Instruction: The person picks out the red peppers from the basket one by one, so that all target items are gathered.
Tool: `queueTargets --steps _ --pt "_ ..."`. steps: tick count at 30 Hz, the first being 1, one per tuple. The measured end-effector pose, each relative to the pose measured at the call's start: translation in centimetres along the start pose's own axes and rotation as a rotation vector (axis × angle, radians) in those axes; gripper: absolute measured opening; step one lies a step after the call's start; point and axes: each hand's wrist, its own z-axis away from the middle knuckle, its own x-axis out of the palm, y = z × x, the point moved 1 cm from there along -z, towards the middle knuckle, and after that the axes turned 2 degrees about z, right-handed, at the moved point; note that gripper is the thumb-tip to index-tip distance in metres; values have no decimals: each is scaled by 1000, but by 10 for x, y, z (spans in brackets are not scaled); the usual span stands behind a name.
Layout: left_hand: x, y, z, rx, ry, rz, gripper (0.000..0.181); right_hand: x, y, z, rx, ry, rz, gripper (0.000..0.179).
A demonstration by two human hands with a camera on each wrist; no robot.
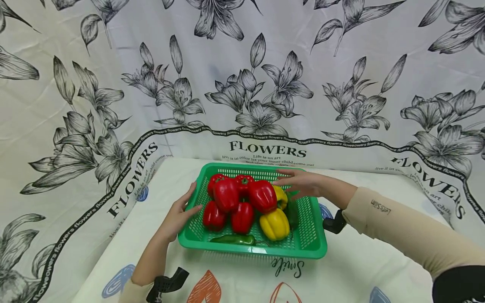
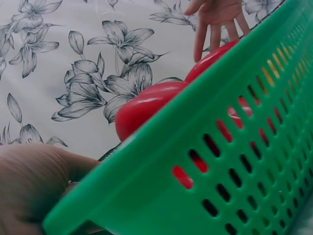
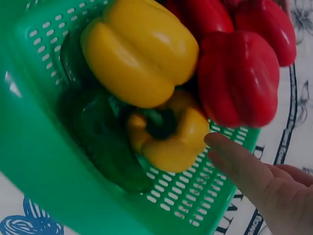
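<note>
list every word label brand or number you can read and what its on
"FLOWERS": three times on the floral curtain
"flowers", repeated: the curtain's black band
"Life is an art": curtain, under the middle FLOWERS
"Smile": the tablecloth
Too small or blurred to read surely: the curtain's other small lines and the print on the right sleeve
No text shows on the green basket or the peppers

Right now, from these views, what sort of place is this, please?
It is probably an indoor spot set up for filming or practice: a flower-printed cloth forms a backdrop, and a white patterned cloth lies under a green basket of red and yellow peppers.
</note>
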Motion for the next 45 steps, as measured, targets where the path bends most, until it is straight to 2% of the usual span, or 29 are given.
queueTargets --steps 4,18,33,45 --pt "3 -1 2 23 20 -58 66 8 -4 -8 32 20 -3 81" --pt "7 -4 2 32 62 -196 57 30 -8 -28 97 112 12 80" --pt "9 -1 3 30 59 -199 57 41 1 -46 70 235 55 70" --pt "9 -1 4 35 59 -202 56 44 2 -47 51 257 52 71"
